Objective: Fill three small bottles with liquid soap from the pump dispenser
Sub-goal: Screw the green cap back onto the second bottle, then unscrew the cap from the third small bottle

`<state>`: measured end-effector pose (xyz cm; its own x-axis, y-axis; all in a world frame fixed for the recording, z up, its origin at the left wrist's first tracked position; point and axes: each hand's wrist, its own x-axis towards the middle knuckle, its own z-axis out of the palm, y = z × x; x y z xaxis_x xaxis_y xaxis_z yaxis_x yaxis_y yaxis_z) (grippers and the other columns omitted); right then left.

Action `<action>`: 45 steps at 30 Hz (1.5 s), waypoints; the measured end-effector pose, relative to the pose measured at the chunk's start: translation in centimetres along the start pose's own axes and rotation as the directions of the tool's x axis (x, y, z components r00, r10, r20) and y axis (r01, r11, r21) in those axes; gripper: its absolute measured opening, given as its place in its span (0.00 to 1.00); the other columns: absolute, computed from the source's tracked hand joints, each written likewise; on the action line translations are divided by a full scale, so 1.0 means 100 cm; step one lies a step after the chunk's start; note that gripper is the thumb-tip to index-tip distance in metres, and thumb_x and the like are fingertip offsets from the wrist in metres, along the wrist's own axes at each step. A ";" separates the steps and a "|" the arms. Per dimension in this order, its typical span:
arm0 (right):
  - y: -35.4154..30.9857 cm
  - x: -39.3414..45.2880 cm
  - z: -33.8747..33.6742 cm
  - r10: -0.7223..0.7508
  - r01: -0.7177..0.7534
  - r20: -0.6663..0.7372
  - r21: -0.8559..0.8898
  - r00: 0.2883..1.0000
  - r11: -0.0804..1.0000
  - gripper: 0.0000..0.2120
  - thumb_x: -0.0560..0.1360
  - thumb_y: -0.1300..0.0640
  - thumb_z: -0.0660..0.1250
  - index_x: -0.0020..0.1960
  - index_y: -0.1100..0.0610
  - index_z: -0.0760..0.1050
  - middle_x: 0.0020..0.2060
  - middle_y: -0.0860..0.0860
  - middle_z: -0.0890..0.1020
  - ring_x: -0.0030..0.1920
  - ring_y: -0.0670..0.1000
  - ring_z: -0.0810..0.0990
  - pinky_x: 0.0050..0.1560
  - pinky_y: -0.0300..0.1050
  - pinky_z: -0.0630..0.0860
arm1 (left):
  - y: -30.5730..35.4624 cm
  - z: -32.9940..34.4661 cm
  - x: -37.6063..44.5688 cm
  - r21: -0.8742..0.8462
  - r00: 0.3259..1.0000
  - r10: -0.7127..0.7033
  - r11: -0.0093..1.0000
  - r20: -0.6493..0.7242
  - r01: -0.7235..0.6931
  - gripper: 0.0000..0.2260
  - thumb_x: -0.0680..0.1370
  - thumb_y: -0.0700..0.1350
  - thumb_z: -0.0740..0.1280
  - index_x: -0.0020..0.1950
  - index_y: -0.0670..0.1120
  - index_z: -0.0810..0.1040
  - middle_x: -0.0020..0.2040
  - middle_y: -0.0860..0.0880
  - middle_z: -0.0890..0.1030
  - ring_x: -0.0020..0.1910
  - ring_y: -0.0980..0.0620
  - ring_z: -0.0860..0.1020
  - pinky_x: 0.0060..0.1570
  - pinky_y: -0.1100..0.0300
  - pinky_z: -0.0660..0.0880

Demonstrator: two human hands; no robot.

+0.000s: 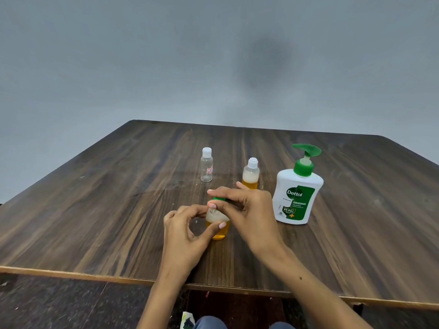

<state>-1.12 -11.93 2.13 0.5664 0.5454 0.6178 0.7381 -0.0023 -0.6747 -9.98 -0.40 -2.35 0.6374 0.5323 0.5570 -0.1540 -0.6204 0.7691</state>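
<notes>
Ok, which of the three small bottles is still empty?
The clear white-capped bottle at the far left; the other two hold orange soap.

Dark brown wood-grain laminate table [95, 210]: smooth, low sheen, pale raw edge. White glossy plastic pump dispenser [297, 198] with green plastic pump head. Clear smooth plastic small bottles [206, 170], white plastic caps. Grey wall [142, 55]: matt.
</notes>
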 end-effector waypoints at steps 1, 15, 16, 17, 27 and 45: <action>0.001 -0.002 0.001 -0.011 0.011 -0.012 0.014 1.000 1.000 0.09 0.73 0.60 0.73 0.53 0.54 0.84 0.47 0.44 0.86 0.49 0.38 0.82 0.72 0.39 0.61 | 0.000 0.000 0.000 0.000 1.000 -0.002 1.000 0.000 0.002 0.12 0.65 0.65 0.70 0.45 0.65 0.77 0.41 0.59 0.82 0.48 0.61 0.79 0.54 0.40 0.74; 0.013 -0.004 -0.040 -0.091 0.061 -0.288 -0.114 0.953 0.992 0.12 0.74 0.68 0.71 0.56 0.58 0.82 0.54 0.46 0.84 0.56 0.38 0.79 0.56 0.29 0.73 | 0.004 0.019 0.022 0.028 0.981 -0.179 0.983 -0.080 0.182 0.14 0.61 0.53 0.81 0.42 0.52 0.83 0.34 0.53 0.82 0.35 0.58 0.79 0.39 0.59 0.75; 0.014 -0.004 -0.041 -0.098 0.062 -0.293 -0.131 0.951 0.990 0.12 0.74 0.68 0.71 0.56 0.58 0.82 0.54 0.47 0.84 0.57 0.38 0.79 0.56 0.29 0.73 | 0.002 0.023 0.029 0.023 0.977 -0.198 0.980 -0.079 0.200 0.13 0.62 0.51 0.81 0.42 0.51 0.83 0.34 0.53 0.83 0.34 0.59 0.79 0.38 0.60 0.75; 0.015 -0.004 -0.042 -0.105 0.064 -0.299 -0.144 0.948 0.987 0.12 0.73 0.68 0.71 0.55 0.59 0.82 0.54 0.48 0.84 0.57 0.39 0.79 0.57 0.30 0.73 | 0.001 0.027 0.036 0.025 0.973 -0.215 0.976 -0.082 0.217 0.13 0.62 0.50 0.81 0.42 0.50 0.83 0.33 0.54 0.83 0.33 0.60 0.79 0.38 0.60 0.76; 0.020 -0.015 -0.042 -0.142 0.079 -0.289 -0.220 0.947 0.972 0.12 0.72 0.68 0.73 0.54 0.57 0.83 0.54 0.47 0.83 0.58 0.37 0.78 0.59 0.29 0.71 | -0.002 0.072 0.090 0.134 0.949 -0.237 0.954 -0.205 0.268 0.15 0.67 0.50 0.79 0.45 0.44 0.80 0.44 0.47 0.85 0.46 0.48 0.82 0.39 0.59 0.68; 0.018 -0.012 -0.038 -0.120 0.072 -0.274 -0.178 0.954 0.981 0.11 0.73 0.66 0.72 0.53 0.56 0.83 0.53 0.46 0.83 0.58 0.37 0.78 0.59 0.30 0.72 | -0.021 0.032 0.087 0.077 0.949 -0.145 0.982 -0.279 0.173 0.17 0.67 0.56 0.77 0.44 0.45 0.79 0.40 0.52 0.81 0.40 0.51 0.80 0.42 0.55 0.77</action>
<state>0.91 -15.76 1.71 0.5523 0.2906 0.7814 0.8306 -0.1121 -0.5454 -1.66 3.73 -0.13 0.4165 0.7561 0.5048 0.0169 -0.5616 0.8273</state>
